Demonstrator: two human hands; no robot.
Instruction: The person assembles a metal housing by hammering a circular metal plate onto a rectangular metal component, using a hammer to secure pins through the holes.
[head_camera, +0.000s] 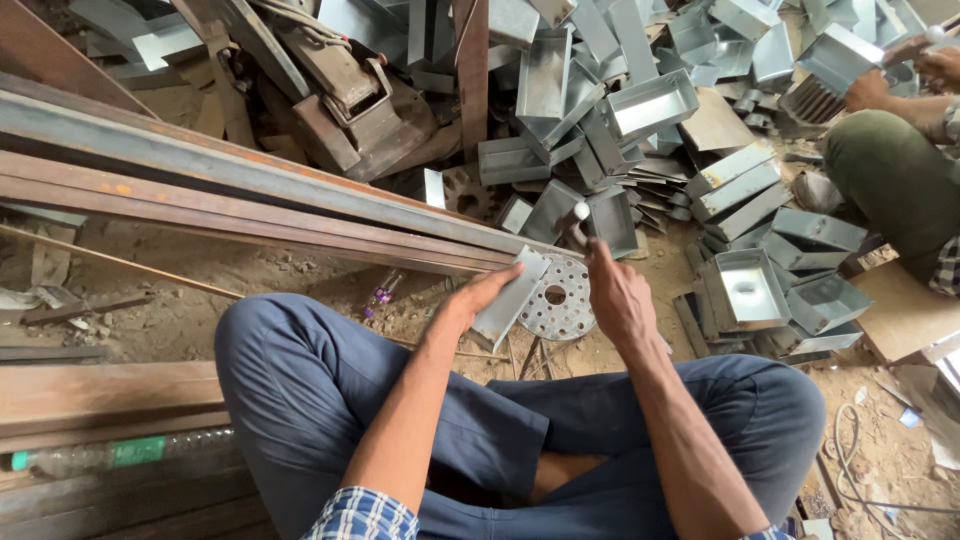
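Note:
I sit cross-legged on the ground in blue trousers. My left hand (478, 296) holds a bent grey sheet-metal piece (510, 295) against a round perforated metal disc (558, 300) that lies on the dirt. My right hand (618, 295) is closed around the handle of a small hammer (577, 222), whose head is raised just above the disc and the metal piece.
Long rusty steel bars (240, 190) run across the left. A heap of grey sheet-metal boxes (640, 100) fills the top and right, with open boxes (748, 288) to my right. Another person (900, 170) sits at the far right, handling a metal box. A plastic bottle (120, 452) lies lower left.

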